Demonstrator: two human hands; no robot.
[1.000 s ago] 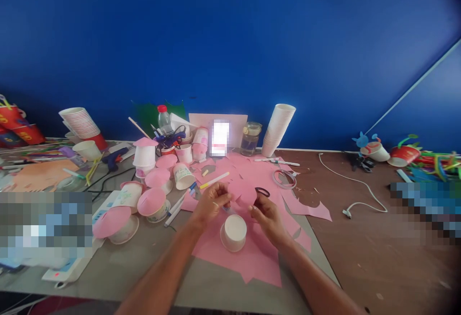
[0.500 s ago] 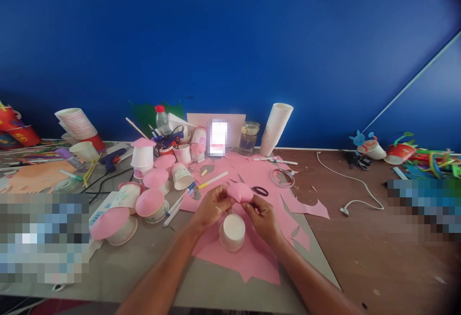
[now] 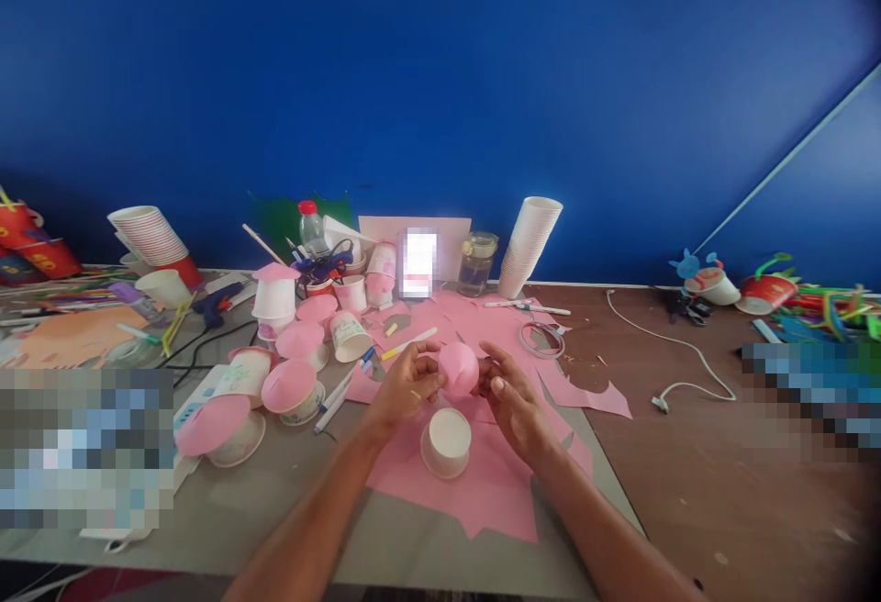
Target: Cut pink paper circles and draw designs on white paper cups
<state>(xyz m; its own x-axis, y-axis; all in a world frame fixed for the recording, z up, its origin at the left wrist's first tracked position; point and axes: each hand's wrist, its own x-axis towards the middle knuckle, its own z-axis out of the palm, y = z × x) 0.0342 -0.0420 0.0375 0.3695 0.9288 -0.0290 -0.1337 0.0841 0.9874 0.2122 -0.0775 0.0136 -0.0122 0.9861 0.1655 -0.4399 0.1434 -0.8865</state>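
A small pink paper cone (image 3: 459, 369) is held up over the pink paper, its round face turned towards me. The closed fingers of my left hand (image 3: 407, 391) pinch its left edge. At its right side is my right hand (image 3: 513, 400), with thumb and index finger spread apart; I cannot make out whether its other fingertips touch the cone. Just below, a white paper cup (image 3: 446, 443) stands upside down on the pink paper sheet (image 3: 496, 501).
Cups with pink cone roofs (image 3: 289, 385) crowd the left. Behind are a lit phone (image 3: 419, 262), a glass jar (image 3: 477, 264) and a stack of white cups (image 3: 529, 249). A roll of tape (image 3: 541, 340), a white cable (image 3: 702, 350) and a glue gun (image 3: 212, 306) lie about.
The pink cone has turned from side-on to face me. My right hand has loosened from its edge and its fingers have spread. The cup stays put.
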